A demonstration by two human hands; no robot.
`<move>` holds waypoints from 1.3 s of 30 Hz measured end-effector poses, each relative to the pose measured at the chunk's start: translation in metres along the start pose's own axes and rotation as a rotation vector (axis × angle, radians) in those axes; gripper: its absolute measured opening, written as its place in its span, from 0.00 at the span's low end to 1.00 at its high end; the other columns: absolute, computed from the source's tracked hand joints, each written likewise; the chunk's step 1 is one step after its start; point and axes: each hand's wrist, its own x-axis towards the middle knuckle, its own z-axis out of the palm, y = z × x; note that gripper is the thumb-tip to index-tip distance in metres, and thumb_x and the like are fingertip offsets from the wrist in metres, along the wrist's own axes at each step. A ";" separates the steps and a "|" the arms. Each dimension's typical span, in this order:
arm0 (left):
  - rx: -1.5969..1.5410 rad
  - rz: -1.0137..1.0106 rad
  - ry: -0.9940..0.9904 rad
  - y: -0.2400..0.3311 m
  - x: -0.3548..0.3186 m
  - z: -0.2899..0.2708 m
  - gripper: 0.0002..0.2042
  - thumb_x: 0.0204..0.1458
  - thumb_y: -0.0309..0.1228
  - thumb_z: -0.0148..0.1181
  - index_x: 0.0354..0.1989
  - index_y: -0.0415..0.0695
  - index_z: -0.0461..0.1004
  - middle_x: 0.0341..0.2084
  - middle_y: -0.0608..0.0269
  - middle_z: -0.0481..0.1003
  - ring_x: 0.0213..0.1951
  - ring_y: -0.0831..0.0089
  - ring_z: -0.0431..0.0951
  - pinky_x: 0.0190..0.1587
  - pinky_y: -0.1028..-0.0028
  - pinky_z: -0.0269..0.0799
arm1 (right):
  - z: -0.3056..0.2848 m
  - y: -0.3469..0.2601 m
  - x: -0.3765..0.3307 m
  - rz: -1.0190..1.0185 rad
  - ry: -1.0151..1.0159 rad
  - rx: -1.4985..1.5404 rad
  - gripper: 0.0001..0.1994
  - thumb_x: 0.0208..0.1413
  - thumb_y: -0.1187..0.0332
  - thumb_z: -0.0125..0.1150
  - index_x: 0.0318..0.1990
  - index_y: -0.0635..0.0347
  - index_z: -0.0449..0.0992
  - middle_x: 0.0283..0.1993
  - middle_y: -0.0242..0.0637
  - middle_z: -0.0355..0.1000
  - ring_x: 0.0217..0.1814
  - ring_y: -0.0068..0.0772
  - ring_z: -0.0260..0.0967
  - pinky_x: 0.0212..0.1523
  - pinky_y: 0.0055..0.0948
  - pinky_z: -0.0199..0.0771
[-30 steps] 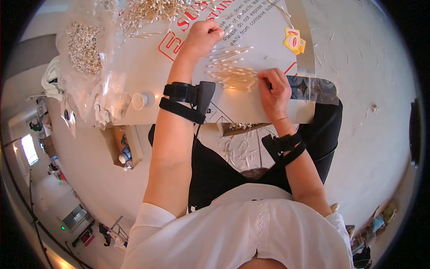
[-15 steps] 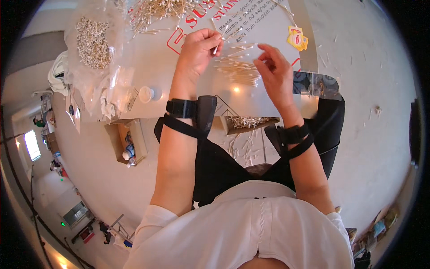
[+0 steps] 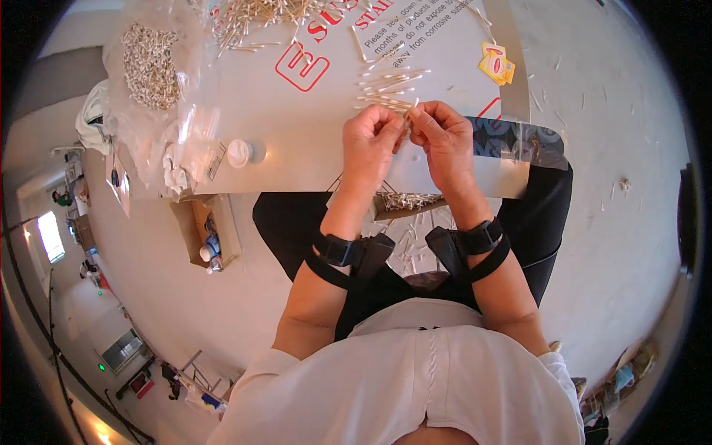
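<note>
My left hand (image 3: pixel 369 144) and my right hand (image 3: pixel 446 144) meet over the near part of the table, fingertips pinched together. Between them are cotton swabs (image 3: pixel 412 108), mostly hidden by the fingers; how many cannot be made out. Just beyond my fingertips, a loose row of cotton swabs (image 3: pixel 387 83) lies on the table sheet. Farther back, a big heap of cotton swabs (image 3: pixel 271 16) spreads along the far edge.
A clear plastic bag of swabs (image 3: pixel 152 67) stands at the left, near a small white cup (image 3: pixel 239 153). Yellow packets (image 3: pixel 495 64) lie at the right. Below the table edge are a box of swabs (image 3: pixel 406 208) and a cardboard box (image 3: pixel 228 231). Swabs litter the floor.
My left hand has come down and right to meet my right hand, which has moved slightly down and left. Part of the swab row is now covered by or gathered into my fingers.
</note>
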 end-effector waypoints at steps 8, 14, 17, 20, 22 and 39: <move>0.302 0.082 0.002 0.004 -0.017 -0.007 0.06 0.52 0.23 0.59 0.26 0.36 0.70 0.16 0.65 0.70 0.20 0.81 0.67 0.25 0.76 0.65 | -0.011 -0.020 0.030 -0.172 0.014 -0.522 0.10 0.55 0.68 0.63 0.28 0.67 0.74 0.22 0.35 0.71 0.22 0.22 0.64 0.24 0.25 0.65; 0.599 0.039 -0.352 -0.002 -0.075 -0.039 0.02 0.49 0.21 0.58 0.28 0.37 0.71 0.19 0.58 0.72 0.23 0.69 0.73 0.29 0.71 0.68 | -0.027 -0.036 0.086 -0.542 -0.168 -1.241 0.06 0.50 0.69 0.63 0.32 0.62 0.75 0.24 0.42 0.71 0.25 0.39 0.70 0.29 0.34 0.69; 0.642 0.090 -0.400 -0.006 -0.084 -0.040 0.04 0.48 0.19 0.59 0.32 0.37 0.72 0.24 0.56 0.74 0.27 0.64 0.74 0.32 0.71 0.70 | -0.023 -0.038 0.101 -0.715 -0.208 -1.523 0.06 0.48 0.69 0.63 0.31 0.60 0.76 0.27 0.42 0.72 0.31 0.48 0.71 0.33 0.39 0.71; 0.737 0.008 -0.380 0.010 -0.072 -0.041 0.09 0.47 0.19 0.61 0.37 0.37 0.73 0.31 0.55 0.74 0.31 0.65 0.76 0.36 0.73 0.72 | -0.019 -0.033 0.119 -0.749 -0.148 -1.394 0.05 0.49 0.68 0.62 0.31 0.59 0.75 0.28 0.42 0.70 0.35 0.49 0.71 0.36 0.41 0.71; 0.841 -0.110 -0.391 0.015 -0.059 -0.045 0.10 0.47 0.18 0.61 0.39 0.37 0.74 0.34 0.54 0.75 0.33 0.64 0.77 0.38 0.72 0.73 | -0.015 -0.024 0.130 -0.764 -0.262 -1.390 0.06 0.50 0.68 0.60 0.30 0.60 0.74 0.29 0.43 0.71 0.36 0.49 0.71 0.38 0.40 0.71; 0.623 0.005 -0.343 0.011 -0.055 -0.059 0.03 0.49 0.19 0.59 0.32 0.36 0.73 0.23 0.67 0.73 0.27 0.80 0.69 0.34 0.78 0.67 | -0.023 -0.085 0.064 -0.072 -0.490 -1.003 0.06 0.53 0.75 0.57 0.35 0.66 0.79 0.27 0.26 0.72 0.29 0.19 0.67 0.31 0.23 0.68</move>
